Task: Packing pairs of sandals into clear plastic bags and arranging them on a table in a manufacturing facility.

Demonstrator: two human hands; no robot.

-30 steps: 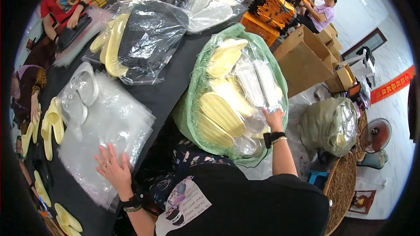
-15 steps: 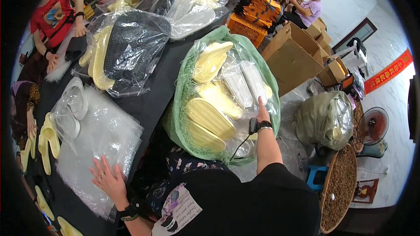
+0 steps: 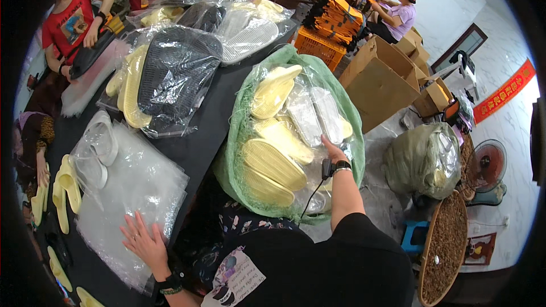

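**Mia:** What is the left hand point(image 3: 141, 240) doing?

**Ben:** It lies flat with its fingers spread. It presses down on a pile of clear plastic bags point(image 3: 132, 193) on the dark bench point(image 3: 200, 136). It grips nothing.

**Mia:** And the right hand point(image 3: 331, 149)?

**Ben:** It reaches up into the big green sack point(image 3: 296, 136). The sack is lined with clear plastic and is full of pale yellow shoe soles point(image 3: 274, 162). The fingers touch a clear packet of soles point(image 3: 318, 115) near the top. I cannot tell if they pinch it or only rest on it, because the fingertips are hidden.

**Mia:** Where is the sack from the hands?

**Ben:** It sits between the two hands, closer to the right one. The right hand is inside its open mouth. The left hand is well apart from it, down on the bags.

**Mia:** What lies past the left hand?

**Ben:** Just above it are clear see-through soles point(image 3: 98, 149) on top of the bags. Further up is a bag of black soles point(image 3: 176, 77) with yellow ones beside it. To the left of the hand are loose yellow soles point(image 3: 63, 189).

**Mia:** And past the right hand?

**Ben:** A brown cardboard box point(image 3: 378, 82) stands beyond it on the floor. To its right is another full sack point(image 3: 424, 160). A person in a red shirt point(image 3: 73, 20) works far off at the top left of the bench.
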